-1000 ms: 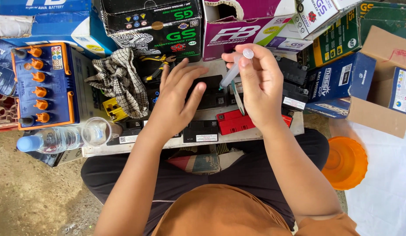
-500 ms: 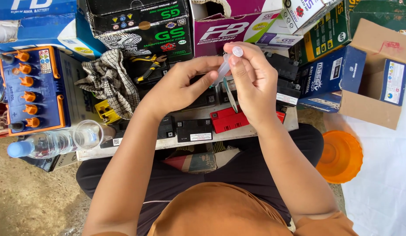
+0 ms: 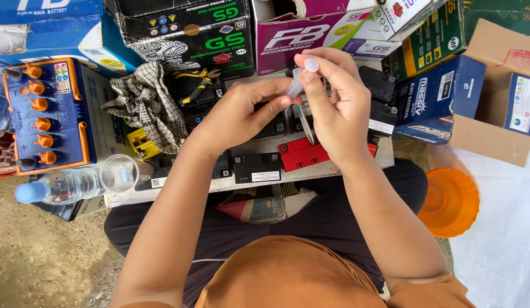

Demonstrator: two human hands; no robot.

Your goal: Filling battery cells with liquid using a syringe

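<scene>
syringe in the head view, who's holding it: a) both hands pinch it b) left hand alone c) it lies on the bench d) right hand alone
a: the clear syringe is gripped by the right hand near its plunger end, while the left hand pinches its barrel with thumb and fingertip above the small black batteries.

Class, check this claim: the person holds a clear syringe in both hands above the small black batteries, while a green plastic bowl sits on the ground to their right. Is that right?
Not quite. The bowl is orange, not green, as the head view shows. The rest stands: both the left hand and the right hand hold the clear syringe above the small black batteries, and the bowl sits on the ground to the person's right.
</scene>
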